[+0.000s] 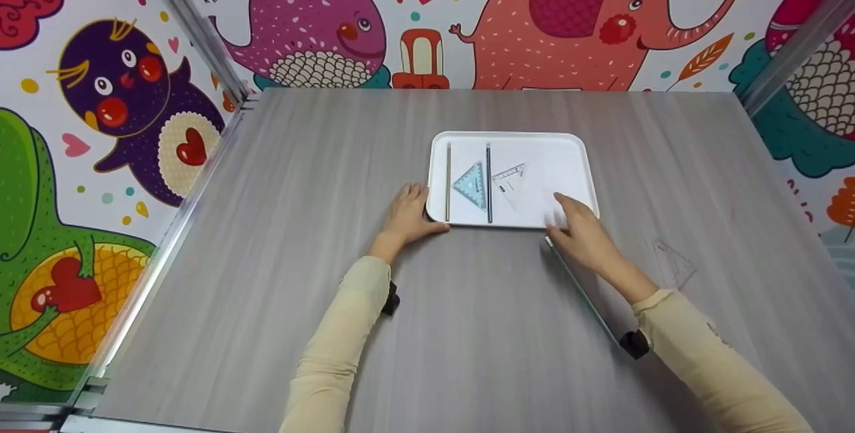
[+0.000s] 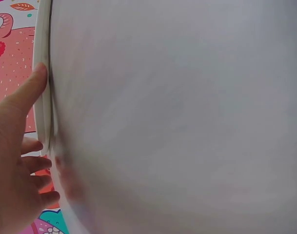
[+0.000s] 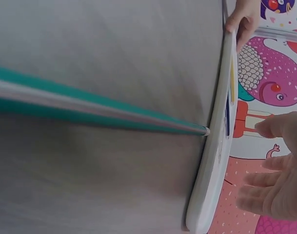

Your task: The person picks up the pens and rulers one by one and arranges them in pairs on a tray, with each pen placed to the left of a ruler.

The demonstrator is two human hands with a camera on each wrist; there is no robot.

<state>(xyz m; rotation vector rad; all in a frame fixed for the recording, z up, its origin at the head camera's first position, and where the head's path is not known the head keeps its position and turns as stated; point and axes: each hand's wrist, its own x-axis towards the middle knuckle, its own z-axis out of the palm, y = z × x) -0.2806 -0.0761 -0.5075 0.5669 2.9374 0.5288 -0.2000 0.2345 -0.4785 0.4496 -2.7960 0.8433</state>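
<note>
My left hand (image 1: 405, 219) holds the near left corner of a white tray (image 1: 568, 152), thumb along the front rim and fingers at the left side. In the tray lie a gold pencil (image 1: 448, 182), a blue set square (image 1: 471, 186), a dark pencil (image 1: 489, 182) and a clear set square (image 1: 510, 180). Over the tray's near right part is my right hand (image 1: 585, 235), fingers spread and holding nothing. Below it, a slim green-and-silver striped stick (image 3: 114, 113) runs from the tray's front edge toward my right wrist; its near end is hidden.
Another clear set square (image 1: 676, 264) lies on the grey table (image 1: 320, 172), right of the tray beside my right forearm. A patterned wall (image 1: 427, 19) rises behind the table, with metal posts (image 1: 194, 25) at its corners.
</note>
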